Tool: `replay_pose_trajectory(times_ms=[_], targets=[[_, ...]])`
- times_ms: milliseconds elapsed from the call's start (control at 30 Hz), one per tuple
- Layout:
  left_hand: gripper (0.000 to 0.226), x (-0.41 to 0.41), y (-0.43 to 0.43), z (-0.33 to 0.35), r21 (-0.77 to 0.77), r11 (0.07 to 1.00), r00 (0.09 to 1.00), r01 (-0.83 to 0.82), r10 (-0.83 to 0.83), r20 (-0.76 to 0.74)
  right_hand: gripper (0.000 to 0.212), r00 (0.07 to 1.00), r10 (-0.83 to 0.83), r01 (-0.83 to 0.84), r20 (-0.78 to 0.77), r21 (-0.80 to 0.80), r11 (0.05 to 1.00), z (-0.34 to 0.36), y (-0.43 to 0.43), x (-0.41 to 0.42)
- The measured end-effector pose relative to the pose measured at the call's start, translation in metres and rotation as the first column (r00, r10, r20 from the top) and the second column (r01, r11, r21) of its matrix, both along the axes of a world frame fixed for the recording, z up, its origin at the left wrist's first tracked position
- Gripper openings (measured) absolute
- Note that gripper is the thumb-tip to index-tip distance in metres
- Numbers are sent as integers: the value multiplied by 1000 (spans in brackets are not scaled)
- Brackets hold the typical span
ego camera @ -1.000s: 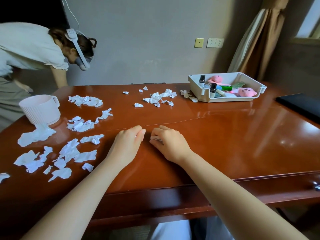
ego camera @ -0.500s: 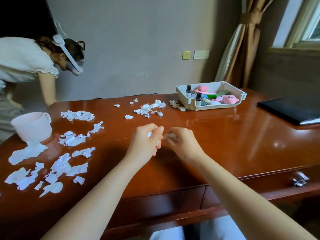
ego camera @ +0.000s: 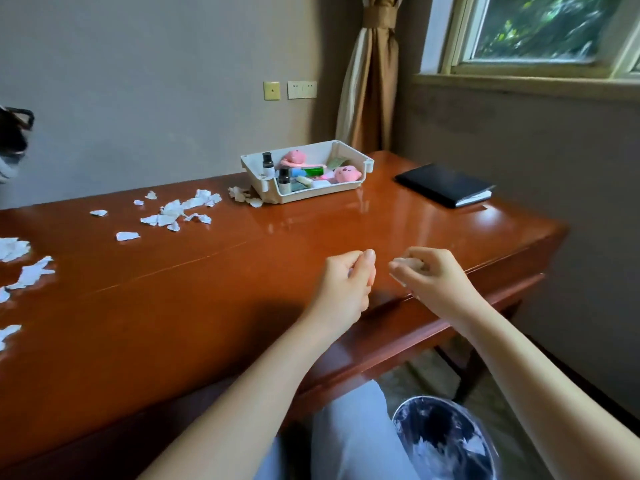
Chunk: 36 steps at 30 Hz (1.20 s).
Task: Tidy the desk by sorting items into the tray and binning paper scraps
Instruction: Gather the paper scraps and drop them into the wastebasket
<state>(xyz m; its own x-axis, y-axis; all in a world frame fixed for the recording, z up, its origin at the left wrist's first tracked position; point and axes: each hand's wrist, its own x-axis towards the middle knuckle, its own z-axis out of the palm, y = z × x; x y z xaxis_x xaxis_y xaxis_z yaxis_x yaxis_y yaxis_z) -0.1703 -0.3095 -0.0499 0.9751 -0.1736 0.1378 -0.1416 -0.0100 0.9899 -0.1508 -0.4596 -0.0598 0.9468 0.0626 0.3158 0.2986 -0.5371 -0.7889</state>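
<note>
Above the desk [ego camera: 207,289] edge, left hand [ego camera: 346,284] and right hand [ego camera: 431,277] pinching scraps [ego camera: 398,281], bin [ego camera: 443,441] below, tray [ego camera: 311,196], notebook [ego camera: 440,183] beyond.

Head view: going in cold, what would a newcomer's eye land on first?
Torn white paper scraps litter the left half of the glossy wooden desk, while the white tray at the back holds pink plush toys and small bottles. In the foreground the left hand and right hand hover curled over the near edge, each pinching a paper bit, with a lined bin on the floor below.
</note>
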Motion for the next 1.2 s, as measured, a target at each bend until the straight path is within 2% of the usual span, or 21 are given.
replay_pose_trajectory(times_ms=[133,267,333,467,633,700,767,867,1000,1067,1100,1167,1200], targets=[[46,2,-46,-28,66,991,991,115,-110,-78,23,993,-75,77,-87,21,997,-25,-46,-14],[39,6,-84,-56,35,976,952,213,-200,-231,25,972,-142,150,-188,26,988,-62,-81,-21],[36,11,-102,-75,32,975,935,222,-203,-290,23,949,-172,187,-263,30,982,-84,-96,-22],[31,25,-131,-123,124,964,910,235,-173,-377,28,877,-256,294,-406,32,955,-135,-121,-21],[25,41,-155,-178,185,951,822,246,-104,-560,26,759,-318,371,-568,-24,928,-196,-140,-14],[23,43,-166,-198,243,924,789,295,-93,-607,22,707,-331,391,-625,-44,919,-217,-146,-11],[36,45,-175,-216,314,874,739,370,-72,-670,20,653,-350,407,-672,-78,910,-235,-150,-8],[17,48,-187,-242,329,851,706,410,-68,-705,29,587,-382,432,-713,-123,893,-256,-155,-2],[11,52,-200,-270,373,817,698,439,-49,-714,30,512,-431,439,-743,-205,875,-278,-158,3],[23,52,-202,-280,407,781,702,473,-55,-710,14,505,-417,399,-755,-224,889,-282,-157,4],[31,52,-201,-283,419,757,698,501,-67,-713,15,497,-408,377,-766,-233,896,-284,-156,4],[40,52,-201,-285,433,685,670,586,-109,-734,28,493,-405,320,-770,-272,908,-288,-158,4],[43,52,-200,-284,451,642,666,620,-127,-735,27,496,-399,284,-771,-290,914,-288,-159,3]])
